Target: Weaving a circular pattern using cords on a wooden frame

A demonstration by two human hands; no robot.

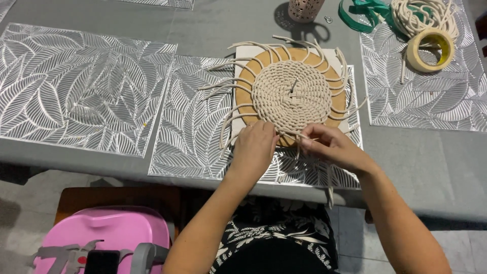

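A round woven mat of cream cord (290, 96) lies on a tan disc (339, 96) set on a white board (247, 52). Loose cord ends fan out from its rim, mostly to the left and top. A grey pin stands at the mat's centre. My left hand (255, 147) presses on the near edge of the weave with fingers curled over cord ends. My right hand (331, 145) sits just right of it, pinching a cord strand at the mat's near rim.
Silver leaf-pattern placemats (76, 91) cover a grey tablecloth (431, 162). At the back right lie a roll of masking tape (431, 49), a bundle of cream cord (421, 14), green ribbon (365, 12) and a pink perforated cup (303, 9). A pink seat (106, 233) stands lower left.
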